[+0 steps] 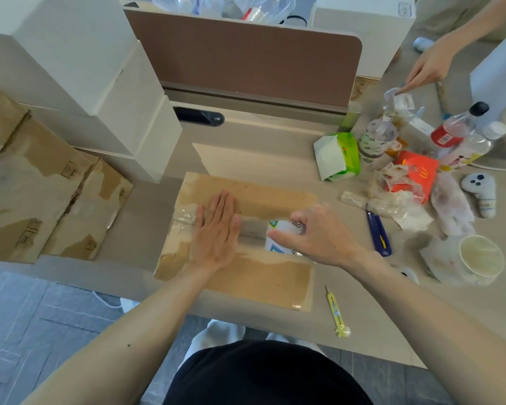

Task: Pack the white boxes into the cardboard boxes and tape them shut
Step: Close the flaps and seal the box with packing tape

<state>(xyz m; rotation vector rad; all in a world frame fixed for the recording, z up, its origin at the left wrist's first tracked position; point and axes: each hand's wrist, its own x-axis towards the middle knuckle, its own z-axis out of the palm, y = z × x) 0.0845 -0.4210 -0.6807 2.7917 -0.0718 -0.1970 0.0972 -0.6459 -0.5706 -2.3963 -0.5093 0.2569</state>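
- left hand [215,229] flat on cardboard box [260,276] seam, fingers straight
- right hand [322,235] grips tape roll [284,229], seam maybe half taped
- white boxes [79,62] stacked nearby, not packed yet

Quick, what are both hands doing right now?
Left hand: open, pressing flat on the cardboard box.
Right hand: closed, holding the tape roll.

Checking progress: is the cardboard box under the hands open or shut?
Shut. The cardboard box has its flaps flat; the left hand presses on the seam, the right hand grips the tape roll.
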